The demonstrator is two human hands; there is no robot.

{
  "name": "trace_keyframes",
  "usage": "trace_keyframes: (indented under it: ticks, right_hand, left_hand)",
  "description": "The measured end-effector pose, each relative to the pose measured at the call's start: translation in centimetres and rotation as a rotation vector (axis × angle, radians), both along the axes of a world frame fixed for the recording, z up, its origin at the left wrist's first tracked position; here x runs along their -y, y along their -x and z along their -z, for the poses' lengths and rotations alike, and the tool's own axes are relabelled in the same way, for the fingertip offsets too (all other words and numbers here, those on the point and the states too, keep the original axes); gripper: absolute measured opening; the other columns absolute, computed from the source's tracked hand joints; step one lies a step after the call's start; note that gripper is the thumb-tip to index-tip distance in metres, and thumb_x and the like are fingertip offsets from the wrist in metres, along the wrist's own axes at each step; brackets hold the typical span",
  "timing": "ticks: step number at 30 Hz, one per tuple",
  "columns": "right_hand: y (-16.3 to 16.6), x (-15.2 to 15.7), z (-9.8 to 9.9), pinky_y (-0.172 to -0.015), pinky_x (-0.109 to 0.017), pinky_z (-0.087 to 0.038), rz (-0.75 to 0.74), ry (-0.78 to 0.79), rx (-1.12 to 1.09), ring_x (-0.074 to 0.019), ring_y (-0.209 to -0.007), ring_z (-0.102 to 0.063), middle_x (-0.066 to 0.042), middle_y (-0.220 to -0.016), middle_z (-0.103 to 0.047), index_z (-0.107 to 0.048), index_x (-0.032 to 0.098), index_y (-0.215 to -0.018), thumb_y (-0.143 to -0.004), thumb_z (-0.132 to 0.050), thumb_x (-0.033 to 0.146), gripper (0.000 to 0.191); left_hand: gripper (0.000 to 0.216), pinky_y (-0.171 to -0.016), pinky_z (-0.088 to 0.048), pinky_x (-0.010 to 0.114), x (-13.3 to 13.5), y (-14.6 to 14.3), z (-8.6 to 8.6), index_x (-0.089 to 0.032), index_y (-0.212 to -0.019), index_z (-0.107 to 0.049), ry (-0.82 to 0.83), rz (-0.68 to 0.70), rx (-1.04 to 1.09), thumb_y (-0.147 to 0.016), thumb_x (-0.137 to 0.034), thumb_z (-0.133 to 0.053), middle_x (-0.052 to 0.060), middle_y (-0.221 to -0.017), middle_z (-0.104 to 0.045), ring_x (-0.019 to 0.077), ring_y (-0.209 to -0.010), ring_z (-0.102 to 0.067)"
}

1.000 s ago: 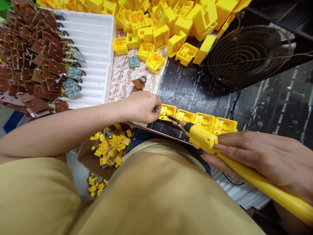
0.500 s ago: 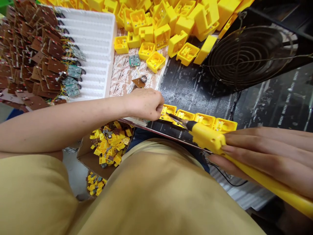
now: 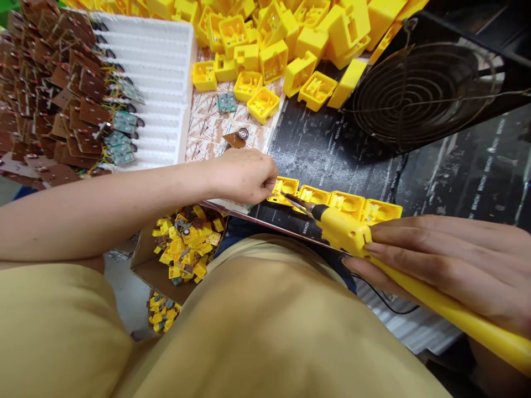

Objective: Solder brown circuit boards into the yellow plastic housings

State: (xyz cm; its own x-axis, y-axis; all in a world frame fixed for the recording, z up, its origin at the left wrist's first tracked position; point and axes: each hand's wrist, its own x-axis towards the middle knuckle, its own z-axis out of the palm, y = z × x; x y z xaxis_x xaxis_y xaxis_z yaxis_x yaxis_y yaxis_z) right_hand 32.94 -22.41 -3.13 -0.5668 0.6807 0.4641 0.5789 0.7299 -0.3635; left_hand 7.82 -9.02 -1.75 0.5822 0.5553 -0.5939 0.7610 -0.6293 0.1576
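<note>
Leftmost yellow casing: open side up, at the left end of a row of four casings on the black mat.
Yellow tool: metal nose over that casing's interior.
Right hand: fingers closed on the tool's body.
Left hand: fingers curled tight at the casing's left edge; cannot tell whether they pinch anything.
Fan: beyond the row, rightward.

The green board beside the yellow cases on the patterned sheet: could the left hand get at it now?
Probably yes: the left hand, closed at a yellow case, is near the green board; only a brown board with a round part seems to lie between them.
</note>
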Motion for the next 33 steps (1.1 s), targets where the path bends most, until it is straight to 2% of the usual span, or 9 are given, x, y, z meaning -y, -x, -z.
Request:
trace_keyframes:
  ticks: [4,8,10,12,15,17,23,28,33]
  right_hand:
    - [-0.3,0.5,0.6,-0.075,-0.023,-0.058,0.062,-0.018,-0.049,-0.0090,-0.075,-0.068,0.000,-0.083,-0.071,-0.063,0.019,-0.098,-0.083,-0.082,0.019,0.025]
    - [-0.1,0.8,1.0,-0.079,-0.025,-0.059,0.111,0.146,-0.069,-0.0105,-0.081,-0.070,0.000,-0.085,-0.071,-0.061,0.023,-0.095,-0.096,-0.068,0.026,0.008]
    - [0.2,0.8,1.1,-0.080,-0.027,-0.060,0.149,0.179,-0.079,-0.0115,-0.080,-0.070,0.000,-0.084,-0.070,-0.062,0.023,-0.092,-0.099,-0.063,0.032,0.011]
    - [0.4,0.8,1.3,-0.078,-0.027,-0.060,0.179,0.160,-0.086,-0.0116,-0.076,-0.069,0.000,-0.080,-0.069,-0.064,0.023,-0.090,-0.099,-0.062,0.034,0.014]
    - [0.8,1.0,1.7,-0.077,-0.024,-0.060,0.174,0.122,-0.070,-0.0121,-0.078,-0.070,-0.001,-0.081,-0.070,-0.065,0.021,-0.091,-0.096,-0.066,0.025,0.007]
    - [1.1,1.1,2.1,-0.079,-0.024,-0.060,0.166,0.105,-0.059,-0.0129,-0.080,-0.071,-0.001,-0.082,-0.070,-0.064,0.020,-0.092,-0.094,-0.068,0.019,0.004]
    - [1.5,1.3,2.8,-0.080,-0.030,-0.062,0.217,0.149,-0.034,-0.0159,-0.080,-0.071,0.000,-0.088,-0.072,-0.062,0.023,-0.094,-0.096,-0.064,0.022,0.003]
    - [2.2,0.6,1.9,-0.075,-0.027,-0.062,0.142,0.058,-0.086,-0.0148,-0.077,-0.071,0.001,-0.086,-0.070,-0.059,0.022,-0.098,-0.088,-0.074,0.015,0.019]
    - [1.8,0.6,0.5,-0.073,-0.030,-0.061,0.173,0.115,-0.061,-0.0155,-0.076,-0.070,0.001,-0.085,-0.070,-0.060,0.024,-0.098,-0.093,-0.070,0.023,0.011]
  left_hand:
    - [0.020,-0.075,-0.045,0.027,0.4,1.5,0.6,-0.019,-0.104,-0.074,-0.013,0.041,0.159,-0.089,-0.021,-0.061,0.003,-0.087,-0.076,0.0178,-0.081,-0.068]
    - [0.016,-0.078,-0.048,0.025,1.1,2.7,2.0,-0.018,-0.097,-0.074,-0.068,-0.031,0.359,-0.089,-0.018,-0.060,0.001,-0.087,-0.076,0.0151,-0.080,-0.069]
    - [0.017,-0.078,-0.049,0.026,1.4,2.8,2.5,-0.017,-0.096,-0.075,-0.114,-0.102,0.394,-0.089,-0.018,-0.059,0.002,-0.085,-0.076,0.0154,-0.079,-0.069]
    - [0.020,-0.078,-0.050,0.027,1.6,2.6,2.7,-0.016,-0.098,-0.076,-0.162,-0.166,0.389,-0.090,-0.020,-0.058,0.004,-0.085,-0.076,0.0162,-0.077,-0.068]
    - [0.023,-0.077,-0.050,0.028,1.7,2.2,2.7,-0.015,-0.100,-0.076,-0.197,-0.190,0.363,-0.090,-0.022,-0.056,0.005,-0.084,-0.076,0.0167,-0.075,-0.068]
    - [0.024,-0.077,-0.051,0.029,1.6,2.0,2.6,-0.016,-0.099,-0.075,-0.215,-0.173,0.337,-0.091,-0.024,-0.054,0.005,-0.084,-0.076,0.0176,-0.077,-0.068]
    - [0.030,-0.080,-0.053,0.033,1.2,0.9,2.1,-0.015,-0.104,-0.075,-0.243,-0.083,0.204,-0.092,-0.025,-0.050,0.010,-0.093,-0.077,0.0237,-0.090,-0.071]
    - [0.031,-0.080,-0.053,0.032,0.8,0.4,1.7,-0.014,-0.105,-0.076,-0.240,-0.041,0.144,-0.092,-0.024,-0.050,0.010,-0.092,-0.077,0.0240,-0.091,-0.072]
    - [0.031,-0.078,-0.052,0.032,0.6,0.0,1.4,-0.014,-0.103,-0.077,-0.239,-0.019,0.109,-0.090,-0.022,-0.050,0.011,-0.091,-0.076,0.0237,-0.090,-0.071]
